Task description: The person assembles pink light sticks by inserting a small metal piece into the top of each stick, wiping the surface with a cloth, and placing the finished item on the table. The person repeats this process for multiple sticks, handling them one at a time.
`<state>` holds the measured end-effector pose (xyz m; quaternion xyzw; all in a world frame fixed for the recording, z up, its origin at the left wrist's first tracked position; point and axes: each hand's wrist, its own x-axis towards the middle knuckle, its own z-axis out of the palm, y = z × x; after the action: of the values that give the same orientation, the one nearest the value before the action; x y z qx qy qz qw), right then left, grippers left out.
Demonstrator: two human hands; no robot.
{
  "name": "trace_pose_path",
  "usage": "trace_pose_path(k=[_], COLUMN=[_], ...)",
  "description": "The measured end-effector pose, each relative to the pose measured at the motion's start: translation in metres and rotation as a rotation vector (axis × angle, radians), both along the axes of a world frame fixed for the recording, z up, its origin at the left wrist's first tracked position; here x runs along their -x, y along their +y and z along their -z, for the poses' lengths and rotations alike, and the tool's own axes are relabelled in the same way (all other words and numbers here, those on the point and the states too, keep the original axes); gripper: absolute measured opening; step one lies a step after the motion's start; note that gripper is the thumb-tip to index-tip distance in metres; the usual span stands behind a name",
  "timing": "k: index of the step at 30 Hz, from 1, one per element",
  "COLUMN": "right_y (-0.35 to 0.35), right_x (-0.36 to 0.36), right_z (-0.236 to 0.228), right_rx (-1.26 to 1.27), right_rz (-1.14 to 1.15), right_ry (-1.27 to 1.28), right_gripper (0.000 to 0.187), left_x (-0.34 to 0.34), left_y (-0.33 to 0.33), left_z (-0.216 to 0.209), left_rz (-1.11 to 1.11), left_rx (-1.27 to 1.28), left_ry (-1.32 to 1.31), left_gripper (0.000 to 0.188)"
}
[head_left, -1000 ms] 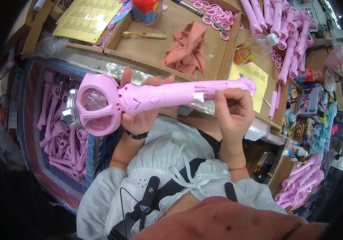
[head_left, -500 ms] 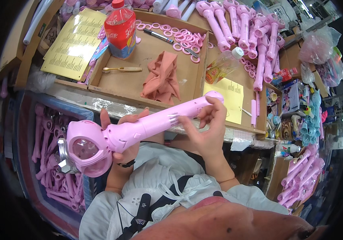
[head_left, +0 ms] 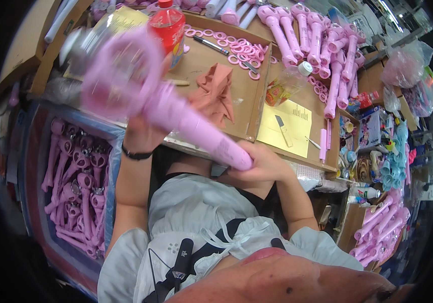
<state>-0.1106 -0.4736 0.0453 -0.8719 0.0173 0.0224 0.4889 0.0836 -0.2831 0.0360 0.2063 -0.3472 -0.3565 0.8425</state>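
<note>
A large pink toy wand [head_left: 196, 129] is held at a slant in front of me, its ring-shaped head far left and its handle end near right. My left hand [head_left: 143, 136] is closed around the neck below the head; the wand hides most of its fingers. At the other end, my right hand [head_left: 264, 161] grips the tip of the handle. The wand's head is smeared by motion, and a pale, shiny part on its outer side is too blurred to make out. Behind the wand, an orange cloth [head_left: 214, 96] lies crumpled in a cardboard tray [head_left: 249, 113].
A red-capped bottle [head_left: 168, 25] stands behind the wand's head. Pink rings [head_left: 244, 50] and a marker [head_left: 211, 45] lie in the tray. To the right are a clear bottle [head_left: 287, 86] and a yellow sheet [head_left: 297, 118]. A blue-lined bin [head_left: 115, 139] at left holds several wands.
The wand's head has swung up and away from me, while its handle end has come nearer. My right hand has moved from the shaft to the handle's tip. A flat tool on the yellow sheet now shows.
</note>
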Motion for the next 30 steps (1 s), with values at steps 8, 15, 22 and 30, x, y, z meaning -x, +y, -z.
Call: trace_pose_path(k=[8,15,22,30], right_y=[0.063,0.069,0.072,0.063], right_x=[-0.032,-0.026,-0.01,-0.003], right_z=[0.038,0.034,0.033,0.036], right_rx=[0.102,0.092,-0.63,-0.472], right_rz=[0.633,0.649,0.284,0.438], right_ry=[-0.182,-0.188,0.028,0.014], right_gripper=[0.041,0.039,0.036,0.041], left_x=[0.044,0.051,0.041,0.053], left_y=[-0.076,-0.089,-0.107,-0.076], left_z=[-0.001,0.025,0.046,0.047], left_rz=[-0.489,-0.753,0.377,0.006], left_rx=[-0.392,-0.239,0.233,-0.214], left_ry=[0.016,-0.139,0.414,0.225], left_gripper=[0.052,0.047,0.06,0.042])
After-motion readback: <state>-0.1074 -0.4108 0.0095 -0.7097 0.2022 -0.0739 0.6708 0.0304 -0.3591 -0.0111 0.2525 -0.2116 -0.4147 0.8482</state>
